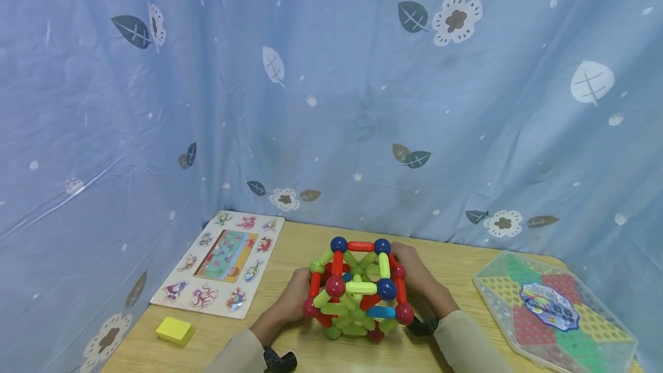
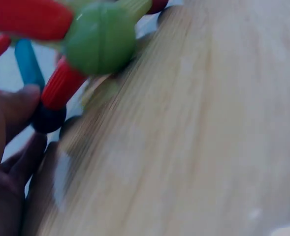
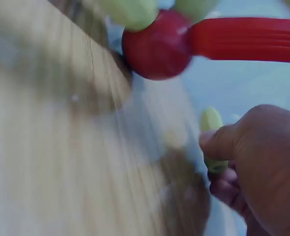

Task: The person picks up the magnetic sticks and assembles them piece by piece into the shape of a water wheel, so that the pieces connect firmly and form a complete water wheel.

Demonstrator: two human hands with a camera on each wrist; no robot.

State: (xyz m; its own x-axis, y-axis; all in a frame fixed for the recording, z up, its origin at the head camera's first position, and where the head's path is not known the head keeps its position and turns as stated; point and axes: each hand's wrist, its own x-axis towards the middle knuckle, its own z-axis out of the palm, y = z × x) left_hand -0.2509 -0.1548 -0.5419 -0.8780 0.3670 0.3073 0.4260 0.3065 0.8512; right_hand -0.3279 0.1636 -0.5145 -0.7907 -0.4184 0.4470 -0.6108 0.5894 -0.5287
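A ball-and-stick magnetic construction model (image 1: 361,288) of red, blue and light-green rods stands at the table's front middle. My left hand (image 1: 294,299) grips its left side. In the left wrist view, thumb and fingers pinch a navy ball (image 2: 48,119) low on the model, at the end of a red rod (image 2: 63,83); a green ball (image 2: 100,39) is nearer the camera. My right hand (image 1: 416,272) holds the far right side. There, the right wrist view shows thumb and fingers pinching a light-green rod (image 3: 211,119). The model hides some fingertips in the head view.
A sea-animal puzzle board (image 1: 259,292) lies at the back left of the wooden table (image 1: 217,341). In front of it sits a yellow block (image 1: 175,330). A hexagonal game board box (image 1: 533,332) is on the right. A blue curtain (image 1: 336,131) hangs behind.
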